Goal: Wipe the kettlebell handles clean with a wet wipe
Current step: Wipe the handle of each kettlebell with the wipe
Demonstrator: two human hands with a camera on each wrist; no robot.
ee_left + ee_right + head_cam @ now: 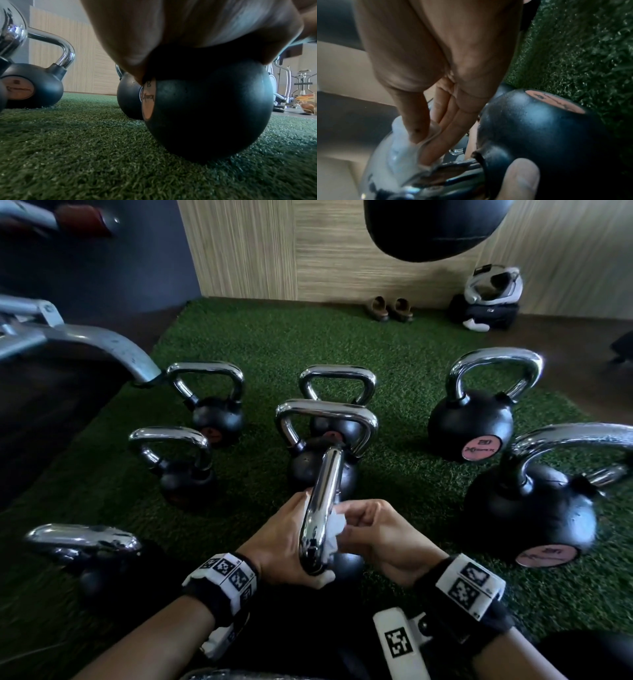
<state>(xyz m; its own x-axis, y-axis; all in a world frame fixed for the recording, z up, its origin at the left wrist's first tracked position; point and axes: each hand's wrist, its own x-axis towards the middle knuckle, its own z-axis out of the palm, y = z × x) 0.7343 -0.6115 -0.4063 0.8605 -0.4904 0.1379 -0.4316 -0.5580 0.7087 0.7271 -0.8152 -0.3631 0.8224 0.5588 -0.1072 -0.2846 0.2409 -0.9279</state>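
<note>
- The nearest kettlebell (346, 566) is standing on the green turf mat (394, 361) near its front edge, its black matte ball mostly hidden beneath the hands; its chrome handle (320, 508) is showing end-on as a smooth, rounded, mirror-bright loop.
- The left hand (284, 546) is curling around the near bend of the handle, thumb tip showing below the chrome.
- The right hand (380, 535) is pinching a crumpled white wet wipe (334, 525) between thumb and fingers and pressing it against the handle's right side.
- In the right wrist view the wipe (399, 152) is looking thin, damp and translucent, draping over the metal.
- Seven more kettlebells with chrome loops and black round bodies are sitting across the coarse, bristly turf; two at the right edge are carrying pink round labels.
- A pair of brown shoes (390, 309) is sitting at the mat's far edge by a ribbed, wood-grain wall panel (274, 251).
</note>
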